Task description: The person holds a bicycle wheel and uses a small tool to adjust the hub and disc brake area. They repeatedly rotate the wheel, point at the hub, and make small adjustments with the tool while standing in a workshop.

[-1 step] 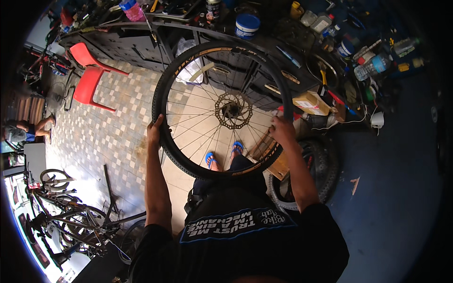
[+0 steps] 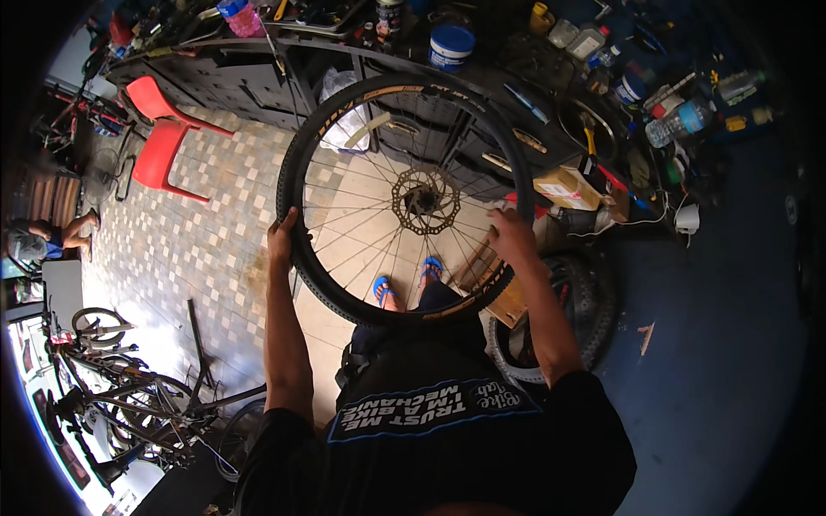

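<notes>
black-tyred bicycle wheel (image 2: pixel 290 181), thin spokes, perforated disc rotor (image 2: pixel 447 217), tan tyre lettering

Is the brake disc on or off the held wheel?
On: the brake disc sits at the centre of the wheel, around its hub.

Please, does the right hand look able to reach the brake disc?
Probably yes: the right hand is at the right side of the wheel, and nothing visible covers the brake disc at its centre.
</notes>
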### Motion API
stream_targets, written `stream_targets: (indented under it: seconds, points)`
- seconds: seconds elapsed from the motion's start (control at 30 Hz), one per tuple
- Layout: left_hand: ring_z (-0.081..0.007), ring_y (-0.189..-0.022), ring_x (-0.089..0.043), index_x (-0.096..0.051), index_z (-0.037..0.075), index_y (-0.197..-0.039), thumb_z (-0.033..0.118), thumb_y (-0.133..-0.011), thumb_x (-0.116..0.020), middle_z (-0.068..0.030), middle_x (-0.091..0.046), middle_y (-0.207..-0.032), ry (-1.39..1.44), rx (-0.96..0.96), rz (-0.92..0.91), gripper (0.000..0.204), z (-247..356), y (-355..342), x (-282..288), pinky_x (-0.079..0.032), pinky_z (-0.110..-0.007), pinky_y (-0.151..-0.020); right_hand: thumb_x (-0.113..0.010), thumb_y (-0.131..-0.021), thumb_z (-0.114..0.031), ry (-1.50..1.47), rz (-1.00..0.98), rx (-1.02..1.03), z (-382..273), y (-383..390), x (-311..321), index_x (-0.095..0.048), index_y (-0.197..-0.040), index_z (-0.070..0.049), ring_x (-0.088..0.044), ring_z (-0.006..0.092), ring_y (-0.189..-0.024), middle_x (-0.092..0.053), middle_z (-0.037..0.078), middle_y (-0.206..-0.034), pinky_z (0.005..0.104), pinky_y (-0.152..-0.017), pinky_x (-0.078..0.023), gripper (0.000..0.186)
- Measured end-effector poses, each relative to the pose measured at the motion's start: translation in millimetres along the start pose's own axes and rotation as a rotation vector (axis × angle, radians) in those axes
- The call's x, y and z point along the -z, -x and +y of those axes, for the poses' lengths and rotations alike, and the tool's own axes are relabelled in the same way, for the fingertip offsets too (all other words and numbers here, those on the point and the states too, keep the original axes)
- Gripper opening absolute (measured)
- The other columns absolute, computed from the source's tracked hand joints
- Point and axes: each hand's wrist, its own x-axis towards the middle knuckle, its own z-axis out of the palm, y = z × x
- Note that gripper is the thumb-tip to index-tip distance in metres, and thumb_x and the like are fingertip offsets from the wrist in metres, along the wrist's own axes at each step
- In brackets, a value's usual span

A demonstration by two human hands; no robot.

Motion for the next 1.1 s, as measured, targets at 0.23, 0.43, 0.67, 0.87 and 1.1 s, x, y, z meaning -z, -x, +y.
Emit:
stream_targets:
  seconds: [0.23,0.43,0.67,0.87,1.1]
  points:
    - [-0.0221,-0.060,-0.065,-0.062,-0.007,-0.106,0.051,-0.084,-0.078,-0.0101,-0.061,-0.076,0.000,-0.045,0.019,0.064,6,-5,-7,-0.058,-0.035,-0.057,-0.061,-0.087,-0.007,0.219,0.019,0.432,-74,-36,43,-0.046,-0.152,-0.033,-0.060,0.0303,-0.101,-0.053,0.011,-0.112,0.0451,-0.088,-0.051,0.072]
    - [-0.0211,-0.059,-0.064,-0.062,-0.006,-0.105,0.051,-0.084,-0.079,-0.0091,-0.060,-0.076,0.002,-0.058,0.005,0.062,14,-6,-11,-0.057,-0.034,-0.056,-0.055,-0.087,0.000,0.455,-0.081,0.507,-78,-64,32,-0.045,-0.154,-0.030,-0.056,0.0321,-0.114,-0.051,0.014,-0.121,0.0468,-0.097,-0.047,0.073]
    - [-0.0205,-0.058,-0.064,-0.062,-0.006,-0.104,0.052,-0.084,-0.079,-0.0080,-0.059,-0.075,0.005,-0.059,0.017,0.063,13,-3,-9,-0.054,-0.033,-0.053,-0.051,-0.091,0.002,0.515,-0.101,0.543,-93,-70,38,-0.045,-0.154,-0.020,-0.054,0.0324,-0.120,-0.052,0.015,-0.128,0.0484,-0.105,-0.042,0.067]
    - [-0.0204,-0.058,-0.064,-0.062,-0.005,-0.104,0.053,-0.084,-0.078,-0.0075,-0.059,-0.074,-0.006,-0.063,0.016,0.064,12,-3,-7,-0.053,-0.033,-0.053,-0.046,-0.098,-0.002,0.580,-0.300,0.476,-112,-75,54,-0.047,-0.152,-0.016,-0.045,0.0335,-0.136,-0.045,0.017,-0.148,0.0506,-0.111,-0.038,0.056]
    - [-0.0198,-0.058,-0.064,-0.062,-0.005,-0.103,0.054,-0.083,-0.079,-0.0072,-0.059,-0.073,-0.004,-0.072,0.007,0.064,14,-2,-9,-0.053,-0.032,-0.052,-0.050,-0.096,-0.006,0.663,-0.208,0.514,-108,-74,37,-0.048,-0.150,-0.006,-0.055,0.0336,-0.125,-0.051,0.020,-0.144,0.0494,-0.103,-0.044,0.053]
